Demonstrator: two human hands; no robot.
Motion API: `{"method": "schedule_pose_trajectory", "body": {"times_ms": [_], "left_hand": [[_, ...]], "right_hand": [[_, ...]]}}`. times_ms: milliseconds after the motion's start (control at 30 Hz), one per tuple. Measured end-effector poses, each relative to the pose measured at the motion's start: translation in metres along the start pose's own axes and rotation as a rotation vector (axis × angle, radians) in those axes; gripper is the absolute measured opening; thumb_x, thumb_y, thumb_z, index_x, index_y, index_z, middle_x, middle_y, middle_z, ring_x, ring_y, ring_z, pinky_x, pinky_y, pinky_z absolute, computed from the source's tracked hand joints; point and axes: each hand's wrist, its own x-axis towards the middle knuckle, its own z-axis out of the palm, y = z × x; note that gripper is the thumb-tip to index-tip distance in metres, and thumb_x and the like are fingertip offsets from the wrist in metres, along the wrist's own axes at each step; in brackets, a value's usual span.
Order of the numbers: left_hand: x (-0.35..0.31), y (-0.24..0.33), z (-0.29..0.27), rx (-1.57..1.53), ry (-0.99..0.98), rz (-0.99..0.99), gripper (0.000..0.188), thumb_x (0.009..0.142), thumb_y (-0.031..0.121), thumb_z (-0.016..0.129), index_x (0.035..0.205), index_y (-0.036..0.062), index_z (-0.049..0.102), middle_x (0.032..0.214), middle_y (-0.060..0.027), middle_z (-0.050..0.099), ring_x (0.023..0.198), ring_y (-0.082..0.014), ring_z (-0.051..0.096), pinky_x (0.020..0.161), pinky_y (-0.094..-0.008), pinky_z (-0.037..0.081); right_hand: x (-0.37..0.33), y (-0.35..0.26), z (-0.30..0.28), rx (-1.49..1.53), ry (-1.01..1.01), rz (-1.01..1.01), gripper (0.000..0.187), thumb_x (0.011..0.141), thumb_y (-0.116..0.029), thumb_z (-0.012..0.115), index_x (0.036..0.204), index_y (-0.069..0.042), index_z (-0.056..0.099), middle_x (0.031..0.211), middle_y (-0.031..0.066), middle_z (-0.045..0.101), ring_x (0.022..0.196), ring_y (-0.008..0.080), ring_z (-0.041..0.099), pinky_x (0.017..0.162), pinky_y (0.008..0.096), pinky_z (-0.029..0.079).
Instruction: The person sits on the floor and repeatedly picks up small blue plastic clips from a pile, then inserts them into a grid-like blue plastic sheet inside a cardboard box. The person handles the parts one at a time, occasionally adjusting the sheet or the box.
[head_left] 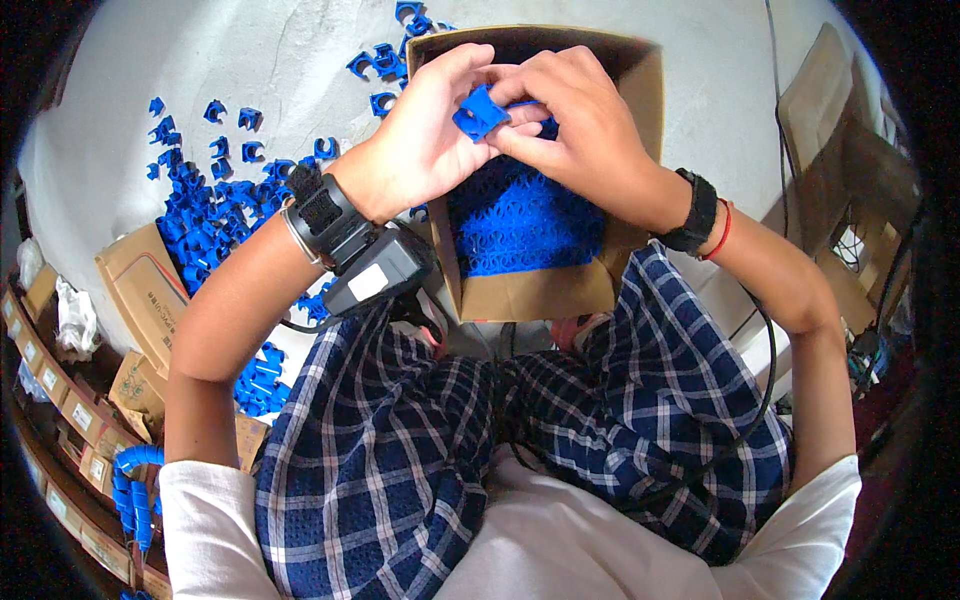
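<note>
White floor lies under our cardboard box [530, 295]. Above the box, our left hand [425, 135] and right hand [590, 125] both pinch one blue clip [478, 112] between them. Inside the box, more blue clips sit in neat rows [520, 215]. We think the clip could slip and mess up those rows, or bounce out to the loose pile [205, 205] left of the box.

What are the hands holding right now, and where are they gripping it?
Both hands, left hand and right hand, pinch a small blue plastic clip by its opposite sides, above the cardboard box.
</note>
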Motion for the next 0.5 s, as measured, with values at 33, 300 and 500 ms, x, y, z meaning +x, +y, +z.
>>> {"method": "schedule_pose_trajectory", "body": {"times_ms": [33,300,500], "left_hand": [[-0.001,0.001,0.0,-0.003,-0.043,-0.001,0.032,0.097,0.034,0.052,0.117,0.0083,0.054,0.11,-0.0087,0.061,0.103,-0.0227,0.063,0.087,-0.0355,0.054],[-0.014,-0.009,0.01,0.202,0.161,0.12,0.025,0.096,0.03,0.054,0.105,0.0071,0.058,0.094,-0.0028,0.059,0.08,-0.0124,0.056,0.073,-0.0294,0.051],[-0.053,-0.004,0.038,0.643,0.261,0.481,0.01,0.092,0.016,0.056,0.095,0.0067,0.06,0.079,0.0008,0.055,0.063,-0.0062,0.044,0.062,-0.0241,0.04]], "right_hand": [[0.0,0.001,0.0,-0.01,-0.015,-0.002,0.026,0.072,-0.019,0.073,0.095,-0.01,0.065,0.09,0.0059,0.059,0.089,0.0285,0.054,0.08,0.0393,0.045],[-0.005,-0.004,-0.004,0.098,0.055,0.101,0.019,0.078,-0.016,0.069,0.095,-0.007,0.064,0.091,0.0088,0.059,0.089,0.0288,0.055,0.079,0.0374,0.046],[-0.017,0.003,-0.014,0.261,0.173,0.297,0.02,0.085,-0.014,0.068,0.101,-0.003,0.062,0.093,0.0053,0.055,0.082,0.0151,0.053,0.074,0.0278,0.045]]}}
